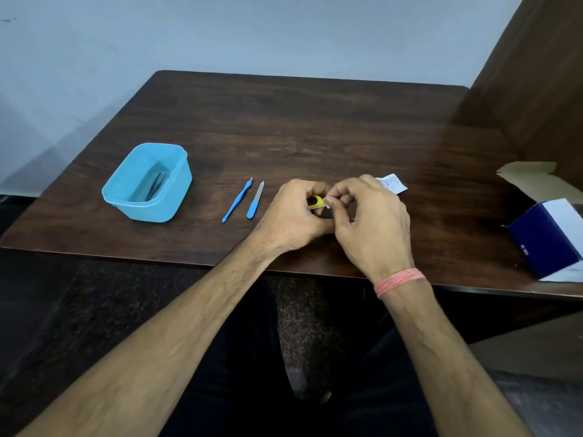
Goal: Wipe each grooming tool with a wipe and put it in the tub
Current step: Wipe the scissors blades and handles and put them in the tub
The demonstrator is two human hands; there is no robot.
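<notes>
Setting: pale blue-grey wall across the top of the frame; dark brown panel at upper right; dark wood-grain worktop (315, 127) filling the middle

Tub (147, 182): light blue plastic, rounded-rectangular, no lid, centre left of the frame on the worktop. Contents: dark slender metal tools (156, 185) lying on its floor; exact kind cannot be told

Blue-handled pick (237, 200): thin, lying flat just right of the tub, metal tip pointing up the frame

Blue-handled file (255, 200): lying flat just beside the pick, to its right, roughly parallel, apart from it

Left hand (295, 212): centre of the frame above the worktop's near half, fingers curled, grip clamped on a small yellow tool (316, 201) with a dark mark on it; most of the tool is hidden

Right hand (372, 216): meeting the left, fingers curled, thumb and fingertips pinching a small pale wipe (327, 201) against the yellow tool. Pink-red thread band (399, 280) on the wrist

Torn white sachet (392, 183): printed, flat on the worktop behind the right hand

Navy and white box (549, 238): right edge of the frame, on the worktop

Open cardboard flaps (530, 181): behind the box, right edge
</notes>
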